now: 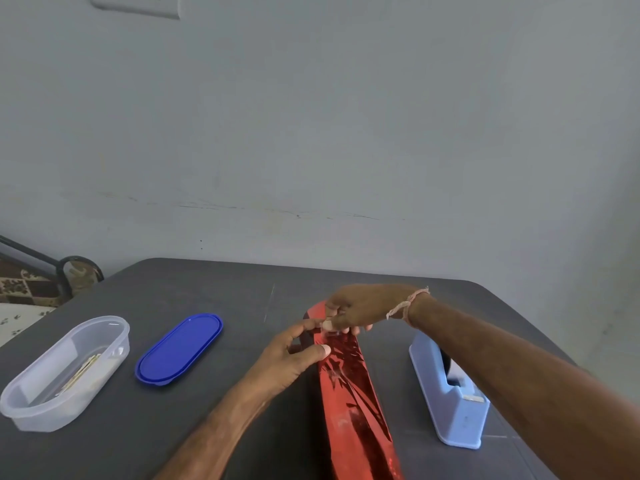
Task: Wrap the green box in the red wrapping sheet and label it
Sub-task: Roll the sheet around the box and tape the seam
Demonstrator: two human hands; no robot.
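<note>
Just right of the frame's centre, the right hand's (360, 308) grip is narrow, thumb and curled fingers pinching the far end of the red wrapping sheet (349, 393). The left hand (291, 358) holds the sheet's left side just below, thumb pressed on top. The sheet runs as a long crinkled strip down the dark counter (207, 292) to the bottom edge, with no green box showing, presumably hidden inside. The foil looks light, slick and springy, so it is best held at its folds, against the box's stiff edges.
</note>
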